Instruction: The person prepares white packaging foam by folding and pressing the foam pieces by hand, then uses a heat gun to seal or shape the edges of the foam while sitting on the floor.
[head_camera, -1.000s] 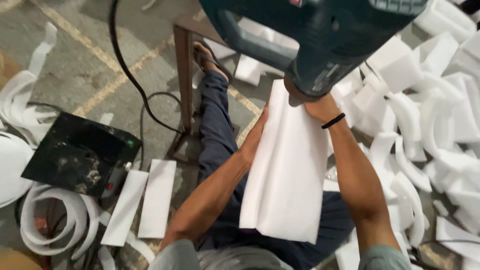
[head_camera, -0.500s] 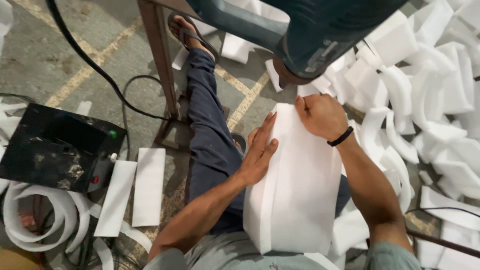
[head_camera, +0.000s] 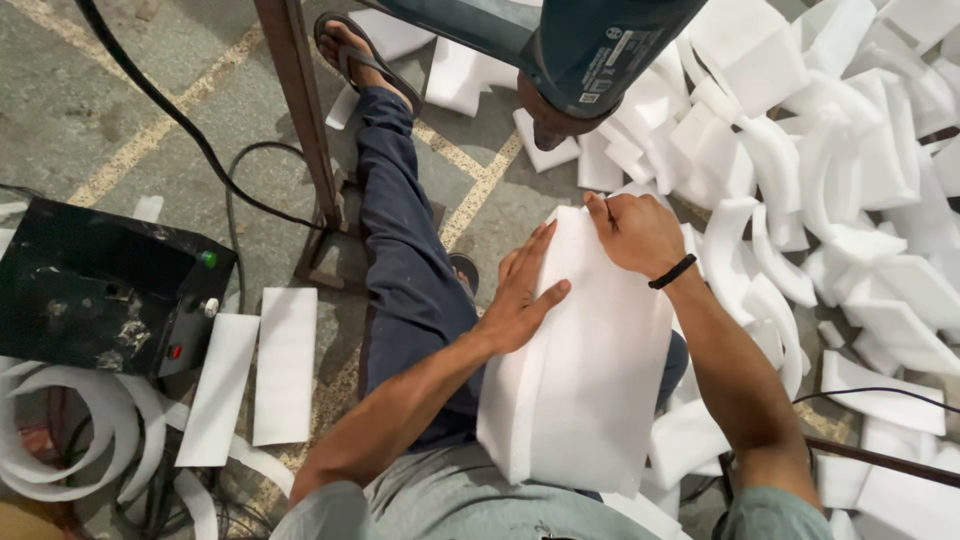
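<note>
A stack of white foam sheets (head_camera: 590, 370) rests on my lap, long side running away from me. My left hand (head_camera: 525, 295) lies flat along the stack's left edge, fingers spread. My right hand (head_camera: 632, 232) grips the stack's far top corner, fingers curled over it; a black band circles that wrist. A dark teal machine head (head_camera: 590, 45) hangs above the far end of the foam, its nozzle pointing down, apart from the foam.
A rusty metal post (head_camera: 300, 110) stands left of my outstretched leg (head_camera: 400, 230). A black control box (head_camera: 95, 285) with cables sits at the left, flat foam strips (head_camera: 285, 365) beside it. Many curved foam offcuts (head_camera: 830, 180) cover the floor on the right.
The foam stack has come down from under the machine head toward my lap. My left hand has shifted along the left edge, and my right hand holds the top corner lower.
</note>
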